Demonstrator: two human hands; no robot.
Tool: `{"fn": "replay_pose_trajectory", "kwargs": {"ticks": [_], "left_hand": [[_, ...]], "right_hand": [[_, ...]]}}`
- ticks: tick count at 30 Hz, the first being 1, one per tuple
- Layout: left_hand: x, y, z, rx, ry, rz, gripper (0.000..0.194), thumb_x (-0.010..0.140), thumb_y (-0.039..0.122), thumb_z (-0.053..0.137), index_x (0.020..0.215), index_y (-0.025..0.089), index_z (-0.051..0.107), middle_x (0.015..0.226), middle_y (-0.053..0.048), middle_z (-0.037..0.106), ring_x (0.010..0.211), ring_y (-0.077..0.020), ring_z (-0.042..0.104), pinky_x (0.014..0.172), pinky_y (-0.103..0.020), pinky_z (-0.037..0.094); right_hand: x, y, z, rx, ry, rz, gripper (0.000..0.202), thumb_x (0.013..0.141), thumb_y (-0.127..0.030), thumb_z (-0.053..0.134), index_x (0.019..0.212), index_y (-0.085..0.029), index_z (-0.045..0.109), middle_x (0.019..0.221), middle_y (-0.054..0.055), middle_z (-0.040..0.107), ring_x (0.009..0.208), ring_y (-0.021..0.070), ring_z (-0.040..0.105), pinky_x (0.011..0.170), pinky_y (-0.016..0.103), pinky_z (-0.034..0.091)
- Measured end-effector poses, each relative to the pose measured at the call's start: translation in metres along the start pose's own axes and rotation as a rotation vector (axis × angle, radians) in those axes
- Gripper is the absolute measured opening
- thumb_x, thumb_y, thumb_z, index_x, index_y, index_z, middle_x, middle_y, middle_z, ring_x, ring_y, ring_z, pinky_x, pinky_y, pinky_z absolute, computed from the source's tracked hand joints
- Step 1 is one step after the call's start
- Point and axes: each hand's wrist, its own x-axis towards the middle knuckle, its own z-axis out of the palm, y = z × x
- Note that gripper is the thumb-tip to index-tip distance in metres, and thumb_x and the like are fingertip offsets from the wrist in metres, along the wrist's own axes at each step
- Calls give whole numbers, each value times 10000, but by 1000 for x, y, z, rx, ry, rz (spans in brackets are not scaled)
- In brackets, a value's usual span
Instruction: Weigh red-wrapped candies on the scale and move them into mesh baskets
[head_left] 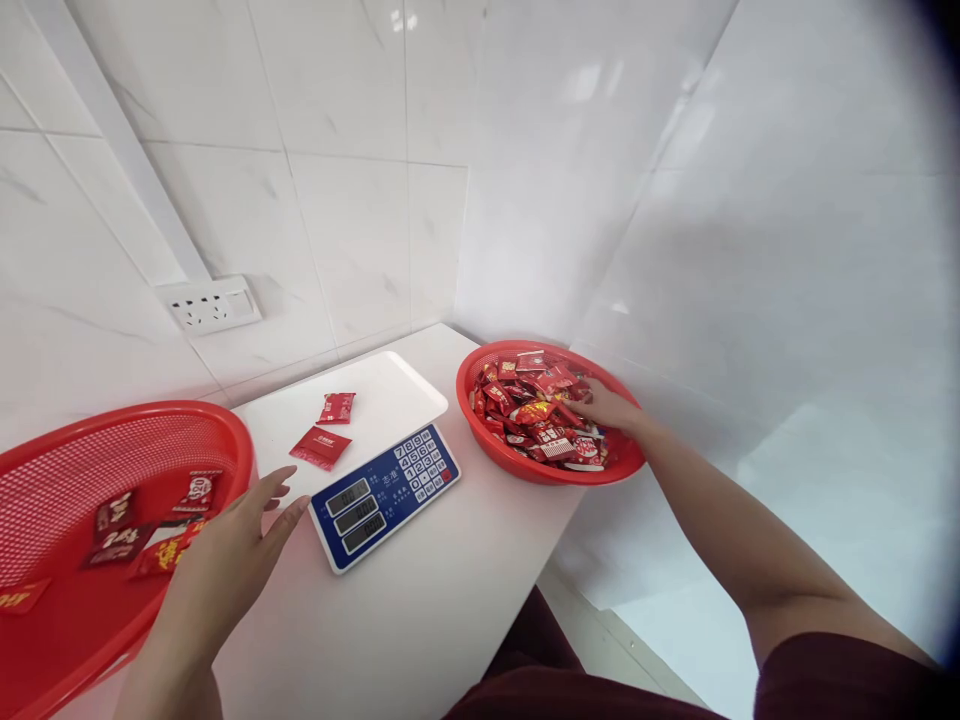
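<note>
Reaches with the right hand [592, 406] into a heap of red-wrapped sweets [536, 412], piled in a round red basket [517, 464] just right of the digital scale [394, 490]. Has fingertips among the wrappers there, partly hidden, too much so to tell whether anything is gripped or how wide the fingers stand. Shows in that heap a packet with a barcode [556, 449], turned toward the scale's side of the basket.

Holds the left hand [238, 545] empty, thumb and fingers spread apart, at the left end of the scale, beside its blue panel; cannot be told whether the thumb touches it. Bears two red packets [321, 447] on the scale's white tray [390, 385], behind the panel. Reads zeros on the scale's stacked displays [360, 515], the top one less clearly.

Rests, scale and right basket alike, on a white table [465, 580]. Includes, left of the scale, a larger red basket [67, 660] with a few loose packets [120, 543] inside. Rises behind the scale to a tiled wall [345, 90], fitted on the left with a white socket panel [210, 305].
</note>
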Motion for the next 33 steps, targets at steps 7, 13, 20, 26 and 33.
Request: {"fn": "replay_pose_trajectory", "kwargs": {"ticks": [7, 13, 20, 26, 33], "left_hand": [[1, 2, 3, -3, -20, 27, 498, 855, 537, 378, 1238, 252, 516, 1090, -110, 685, 958, -290, 654, 725, -372, 507], [1, 3, 1, -16, -41, -17, 485, 846, 546, 381, 1235, 287, 510, 1111, -77, 679, 937, -271, 662, 756, -378, 506], [-2, 0, -3, -20, 15, 2, 487, 841, 550, 394, 1230, 285, 519, 1069, -75, 699, 941, -271, 664, 704, -341, 505], [-3, -3, -1, -35, 21, 13, 495, 849, 544, 389, 1251, 280, 505, 1085, -65, 693, 913, -252, 670, 718, -336, 504], [-5, -1, -4, -19, 4, -14, 502, 860, 542, 369, 1267, 280, 499, 1113, -68, 681, 953, -266, 654, 761, -368, 496]], "right_hand": [[8, -21, -21, 62, 151, 60, 507, 650, -411, 685, 1083, -152, 636, 886, 82, 678, 786, 229, 612, 687, 328, 484], [6, -55, -52, 150, 342, -50, 471, 670, -446, 667, 1067, -197, 615, 920, 44, 649, 816, 199, 582, 756, 326, 459], [2, -76, -60, 397, 285, -8, 532, 679, -519, 653, 1107, -210, 586, 897, 44, 613, 683, 174, 582, 624, 302, 481], [4, -80, -49, 288, 265, -67, 465, 678, -442, 654, 1070, -194, 616, 815, 25, 596, 693, 171, 559, 659, 292, 471], [7, -89, -45, 360, 310, -91, 347, 660, -387, 699, 942, -190, 652, 729, -6, 565, 629, 136, 525, 599, 264, 436]]}}
